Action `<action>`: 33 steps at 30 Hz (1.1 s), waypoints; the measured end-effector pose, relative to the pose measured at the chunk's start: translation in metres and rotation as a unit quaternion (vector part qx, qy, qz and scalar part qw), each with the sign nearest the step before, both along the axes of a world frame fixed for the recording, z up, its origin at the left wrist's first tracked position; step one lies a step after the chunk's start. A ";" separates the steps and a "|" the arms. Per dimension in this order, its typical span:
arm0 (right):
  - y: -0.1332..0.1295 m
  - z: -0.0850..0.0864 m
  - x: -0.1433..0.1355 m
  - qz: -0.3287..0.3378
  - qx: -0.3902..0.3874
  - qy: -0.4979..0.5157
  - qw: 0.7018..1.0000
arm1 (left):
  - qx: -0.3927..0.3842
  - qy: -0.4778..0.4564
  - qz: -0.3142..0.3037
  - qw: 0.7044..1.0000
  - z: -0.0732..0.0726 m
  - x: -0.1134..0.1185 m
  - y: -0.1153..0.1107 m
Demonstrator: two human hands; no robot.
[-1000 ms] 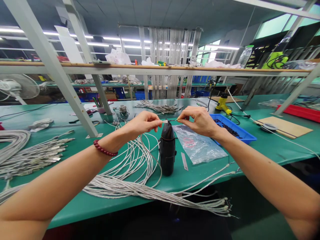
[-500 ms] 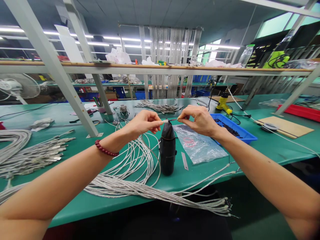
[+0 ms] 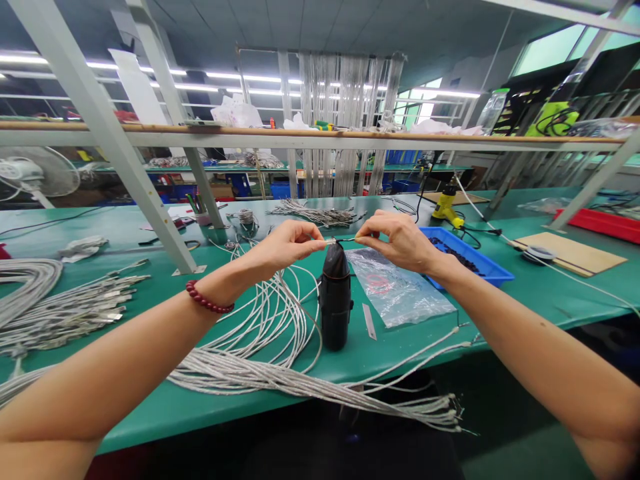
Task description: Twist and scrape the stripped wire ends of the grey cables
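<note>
Above the pointed top of a black upright tool [image 3: 335, 307], my two hands pinch the ends of a thin, short span. My left hand [image 3: 300, 241] is closed on the pale end of a cable [image 3: 330, 241], fingertips just left of the tip. My right hand [image 3: 393, 237] is closed on a thin dark wire [image 3: 345, 240] that runs across from that end. The span lies at the tool's tip; whether it touches cannot be made out. Below my left hand, white braided cables [image 3: 280, 313] loop over the green table [image 3: 390, 353] and hang past its front edge.
Right of the tool lie a small metal ruler [image 3: 369, 322], a clear plastic bag [image 3: 400, 287] and a blue tray [image 3: 493, 275] of small black parts. A yellow tool [image 3: 447, 207] stands behind. Cable bundles [image 3: 65, 307] lie left, near a slanted shelf post [image 3: 125, 147].
The wire between my hands looks dark now, where it was reddish before. My left hand has shifted slightly right, its fingertips closer to the tool's tip. My right hand has hardly moved.
</note>
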State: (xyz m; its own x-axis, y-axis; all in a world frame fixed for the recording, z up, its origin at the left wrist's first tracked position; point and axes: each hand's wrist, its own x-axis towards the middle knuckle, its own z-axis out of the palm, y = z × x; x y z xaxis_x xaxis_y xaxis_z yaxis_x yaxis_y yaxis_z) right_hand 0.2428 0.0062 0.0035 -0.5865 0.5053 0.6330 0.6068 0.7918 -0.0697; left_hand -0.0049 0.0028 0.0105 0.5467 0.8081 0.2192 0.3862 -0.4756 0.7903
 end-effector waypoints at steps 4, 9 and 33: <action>-0.001 0.000 -0.001 0.006 0.001 -0.009 1.000 | -0.016 0.006 -0.006 1.000 0.002 0.000 -0.002; -0.001 0.000 -0.001 0.006 0.000 -0.011 1.000 | -0.010 0.015 -0.013 1.000 0.002 0.000 -0.003; 0.000 -0.001 0.004 0.014 0.023 -0.024 0.999 | -0.007 0.021 0.000 1.000 0.004 0.003 -0.009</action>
